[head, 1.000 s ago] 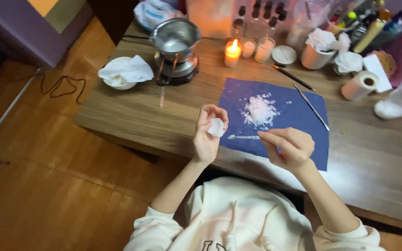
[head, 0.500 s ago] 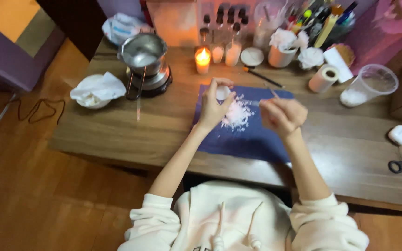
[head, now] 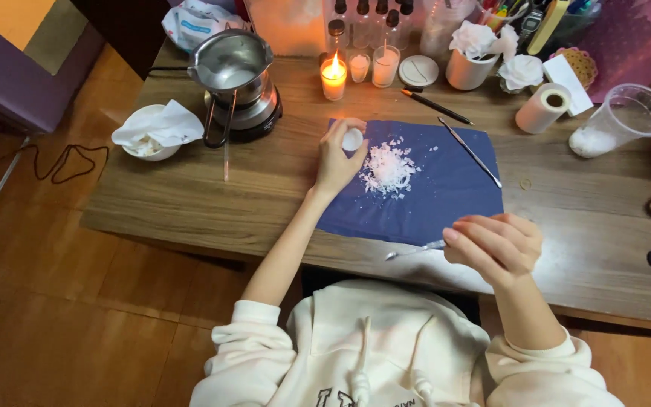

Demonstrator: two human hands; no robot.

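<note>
Partly hidden, a small white wax lump [head: 353,139] sits pinched in left hand [head: 338,155] over dark blue cloth mat [head: 446,197]; right hand [head: 496,245] grips thin metal tool [head: 414,250], handle covered by fingers, near tabletop [head: 212,197] edge.

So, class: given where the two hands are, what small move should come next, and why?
Probably bring the right hand with its thin metal tool back up to the white wax lump in the left hand: the lump is poised over the pile of shavings, the tool far off.
</note>
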